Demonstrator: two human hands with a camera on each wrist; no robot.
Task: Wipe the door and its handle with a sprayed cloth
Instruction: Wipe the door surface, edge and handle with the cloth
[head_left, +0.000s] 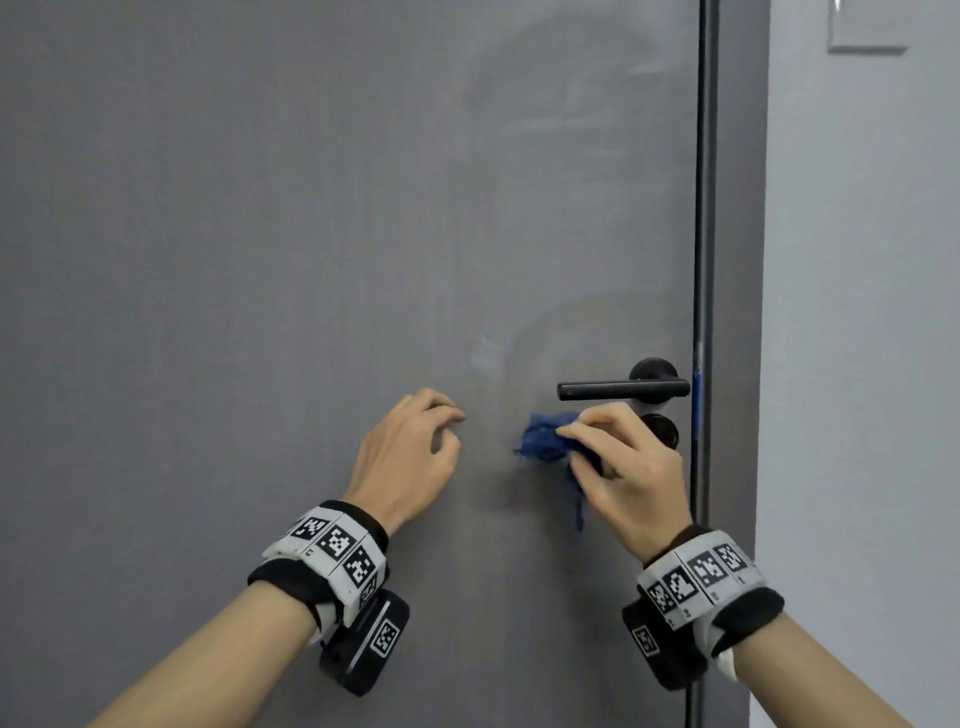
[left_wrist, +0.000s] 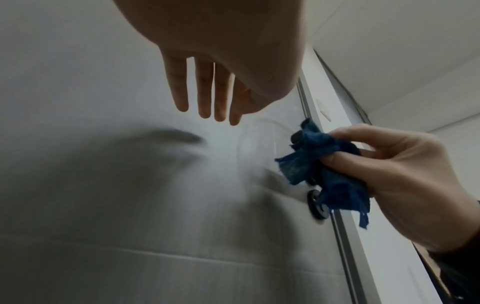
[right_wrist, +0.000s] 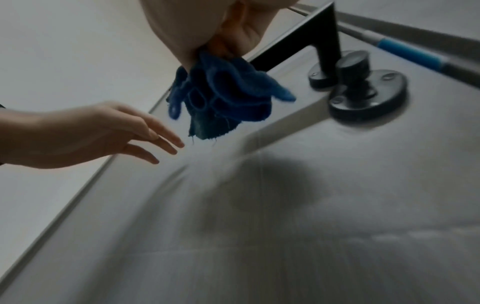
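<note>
A grey door (head_left: 260, 234) fills the head view, with faint damp smears above and left of its black lever handle (head_left: 618, 389). A round black lock knob (head_left: 667, 431) sits just below the handle. My right hand (head_left: 623, 467) grips a bunched blue cloth (head_left: 545, 441) just below the lever's free end, close to the door face. The cloth (right_wrist: 223, 98) hangs in folds from my fingers beside the handle (right_wrist: 306, 41). My left hand (head_left: 410, 452) hovers to the left of the cloth, fingers relaxed and holding nothing (left_wrist: 207, 96).
The door's dark edge strip (head_left: 704, 208) runs down the right, with a blue mark (head_left: 696, 400) by the latch. Beyond it is a pale wall (head_left: 857, 312) with a switch plate (head_left: 867, 26) at the top.
</note>
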